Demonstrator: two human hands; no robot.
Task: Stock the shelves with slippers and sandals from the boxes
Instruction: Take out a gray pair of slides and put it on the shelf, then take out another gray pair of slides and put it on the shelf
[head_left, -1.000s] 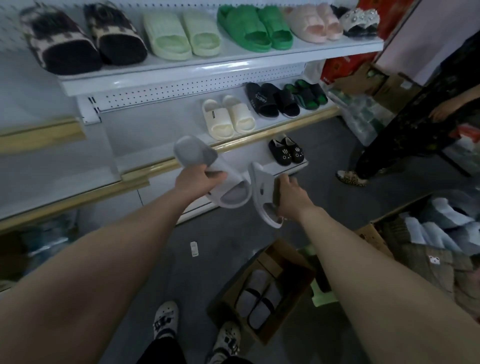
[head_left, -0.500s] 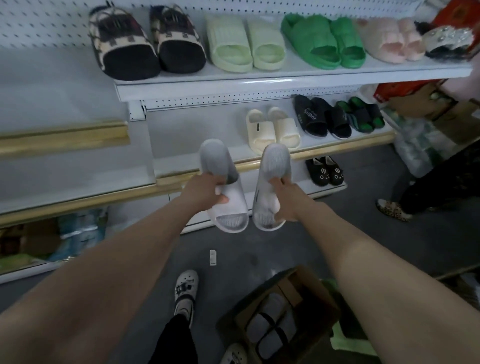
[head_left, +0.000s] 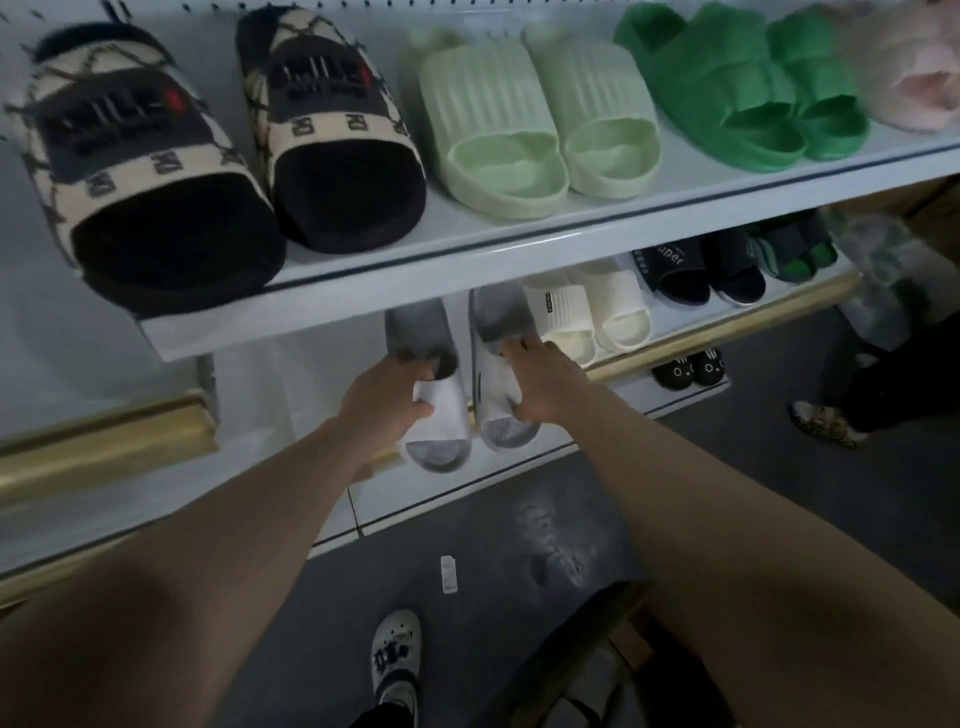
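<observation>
Two hands loaded, frame centre | left hand (head_left: 387, 402) curls round first grey slipper (head_left: 418, 330) | right hand (head_left: 545, 387) clasps second grey slipper (head_left: 500, 318) | both toes-in over middle shelf (head_left: 727, 325), held parallel, heels toward viewer, likely so they land paired beside cream slippers (head_left: 587, 317), centre right.

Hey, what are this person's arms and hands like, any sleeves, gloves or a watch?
Both forearms are bare, no sleeve in view. The left hand and right hand wear no gloves, and neither wrist shows a watch or bracelet. Fingers are partly hidden, so rings are uncertain.
</observation>
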